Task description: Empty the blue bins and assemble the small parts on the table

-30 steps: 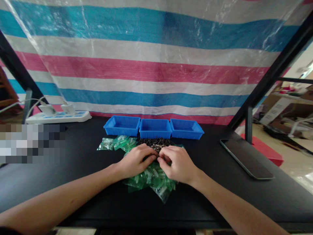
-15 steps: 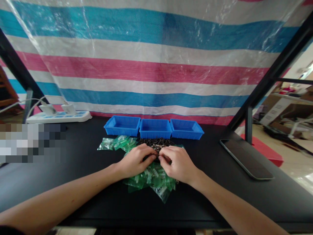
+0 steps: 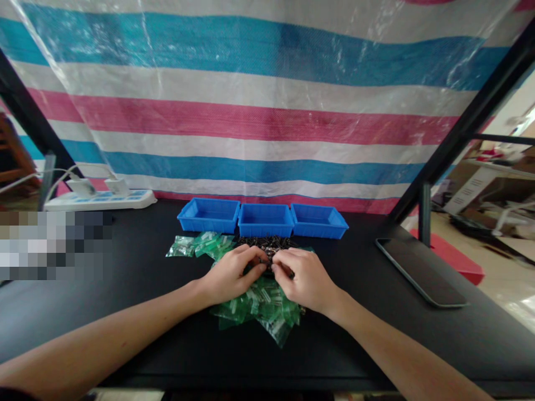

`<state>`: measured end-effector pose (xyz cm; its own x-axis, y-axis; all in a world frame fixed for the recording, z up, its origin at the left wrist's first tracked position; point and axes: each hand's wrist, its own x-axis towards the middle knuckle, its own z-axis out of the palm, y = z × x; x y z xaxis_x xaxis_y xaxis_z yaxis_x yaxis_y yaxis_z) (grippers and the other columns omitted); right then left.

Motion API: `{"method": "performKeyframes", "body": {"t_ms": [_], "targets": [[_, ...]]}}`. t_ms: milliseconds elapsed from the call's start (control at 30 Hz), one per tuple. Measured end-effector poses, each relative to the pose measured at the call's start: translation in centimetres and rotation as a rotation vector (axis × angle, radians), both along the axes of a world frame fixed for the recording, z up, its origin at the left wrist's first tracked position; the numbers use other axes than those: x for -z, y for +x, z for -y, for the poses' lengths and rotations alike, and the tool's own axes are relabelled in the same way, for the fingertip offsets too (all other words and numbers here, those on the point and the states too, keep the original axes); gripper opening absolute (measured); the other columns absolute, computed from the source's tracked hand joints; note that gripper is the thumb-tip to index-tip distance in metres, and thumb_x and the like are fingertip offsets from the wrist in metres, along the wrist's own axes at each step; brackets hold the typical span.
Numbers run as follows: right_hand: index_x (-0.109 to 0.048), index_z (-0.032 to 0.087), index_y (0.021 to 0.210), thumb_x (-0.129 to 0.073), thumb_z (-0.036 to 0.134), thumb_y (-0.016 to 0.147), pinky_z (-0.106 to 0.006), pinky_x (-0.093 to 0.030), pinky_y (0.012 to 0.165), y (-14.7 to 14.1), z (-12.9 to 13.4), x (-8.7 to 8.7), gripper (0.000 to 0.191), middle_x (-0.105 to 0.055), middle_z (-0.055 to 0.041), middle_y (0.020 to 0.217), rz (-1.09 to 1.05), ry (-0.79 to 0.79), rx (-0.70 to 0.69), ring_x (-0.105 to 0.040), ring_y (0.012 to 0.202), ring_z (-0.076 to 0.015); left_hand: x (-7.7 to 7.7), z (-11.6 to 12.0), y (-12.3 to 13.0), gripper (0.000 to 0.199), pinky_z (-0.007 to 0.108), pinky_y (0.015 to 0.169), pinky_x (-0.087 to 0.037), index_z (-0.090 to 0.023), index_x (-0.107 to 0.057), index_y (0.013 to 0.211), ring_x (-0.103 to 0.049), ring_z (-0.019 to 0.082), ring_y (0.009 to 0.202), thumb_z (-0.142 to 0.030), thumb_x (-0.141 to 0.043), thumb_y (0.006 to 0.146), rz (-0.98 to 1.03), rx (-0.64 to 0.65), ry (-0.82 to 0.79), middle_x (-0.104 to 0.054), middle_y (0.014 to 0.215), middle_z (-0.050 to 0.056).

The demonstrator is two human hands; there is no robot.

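My left hand [image 3: 237,274] and my right hand [image 3: 304,278] meet almost fingertip to fingertip above a pile on the black table. Both have their fingers pinched together; what they hold is too small and hidden to name. Just beyond the fingers lies a heap of small dark metal parts [image 3: 271,243], partly covered by my hands. Green and clear plastic packets [image 3: 267,303] are piled below my hands. More green packets [image 3: 211,244] lie to the upper left.
Three blue trays stand in a row behind the heap: left [image 3: 210,223], middle [image 3: 266,227] and right [image 3: 319,228]. A phone [image 3: 420,272] lies at the right. A white power strip [image 3: 100,199] with plugs is at the back left. Striped sheeting [image 3: 259,122] hangs behind.
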<state>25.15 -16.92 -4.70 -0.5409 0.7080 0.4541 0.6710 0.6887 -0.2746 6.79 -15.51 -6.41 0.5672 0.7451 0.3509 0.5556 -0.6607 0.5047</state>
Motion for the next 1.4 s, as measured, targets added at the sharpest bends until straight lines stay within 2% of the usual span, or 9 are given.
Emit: {"method": "performKeyframes", "body": {"t_ms": [233,333,433,700,900,1033,1400], "targets": [[-0.051,0.018,0.07,-0.047,0.016,0.079,-0.02,-0.03,0.053,0.07,-0.1,0.17,0.01,-0.049,0.0022,0.057,-0.042,-0.062,0.045,-0.047,0.054,-0.0099,0.11,-0.12,0.02,0.017,0.025,0.067,-0.042,-0.017,-0.057,0.088,-0.052,0.015,0.075,-0.024,-0.042,0.087,-0.03,0.018,0.04,-0.059,0.077,0.003],[-0.053,0.019,0.081,-0.048,0.018,0.079,-0.02,-0.033,0.054,0.06,-0.08,0.27,0.006,-0.052,0.0019,0.06,-0.078,-0.086,0.05,-0.049,0.055,-0.0106,0.08,-0.11,0.03,0.019,0.025,0.066,-0.041,-0.016,-0.057,0.085,-0.051,0.015,0.073,-0.025,-0.04,0.088,-0.038,0.018,0.044,-0.058,0.076,0.003],[-0.053,0.019,0.088,-0.05,0.02,0.079,-0.02,-0.034,0.054,0.04,-0.07,0.35,0.01,-0.053,0.0023,0.059,-0.087,-0.091,0.045,-0.049,0.054,-0.0108,0.09,-0.13,0.0,0.021,0.025,0.065,-0.04,-0.016,-0.057,0.083,-0.05,0.015,0.072,-0.025,-0.039,0.089,-0.046,0.007,0.043,-0.057,0.074,0.003],[-0.051,0.018,0.08,-0.046,0.017,0.081,-0.02,-0.031,0.052,-0.03,-0.22,0.47,0.005,-0.054,0.0019,0.06,-0.065,-0.076,0.039,-0.049,0.052,-0.01,-0.05,0.01,0.01,0.018,0.025,0.066,-0.041,-0.017,-0.057,0.085,-0.051,0.015,0.073,-0.025,-0.041,0.087,-0.04,-0.004,0.027,-0.057,0.075,0.002],[-0.053,0.017,0.079,-0.044,0.019,0.083,-0.021,-0.033,0.054,-0.01,-0.29,0.53,0.01,-0.059,-0.0007,0.064,-0.055,-0.068,0.057,-0.053,0.056,-0.0117,-0.04,0.06,0.03,0.015,0.026,0.069,-0.043,-0.018,-0.054,0.094,-0.053,0.015,0.076,-0.024,-0.043,0.085,0.019,-0.028,-0.001,-0.058,0.081,0.002],[-0.054,0.017,0.078,-0.041,0.021,0.086,-0.021,-0.035,0.057,0.03,-0.4,0.55,0.015,-0.061,-0.0028,0.069,-0.047,-0.089,0.068,-0.057,0.062,-0.0135,0.15,0.04,0.03,0.015,0.024,0.064,-0.043,-0.018,-0.049,0.097,-0.054,0.013,0.069,-0.023,-0.045,0.083,0.067,-0.04,-0.009,-0.056,0.074,-0.001],[-0.052,0.018,0.077,-0.041,0.021,0.085,-0.021,-0.034,0.057,0.07,-0.22,0.59,0.014,-0.059,-0.0011,0.066,-0.063,-0.09,0.062,-0.055,0.061,-0.0123,0.06,0.1,-0.01,0.006,0.024,0.066,-0.042,-0.018,-0.051,0.084,-0.052,0.014,0.074,-0.021,-0.047,0.081,0.044,-0.024,-0.009,-0.056,0.075,0.001]]}}
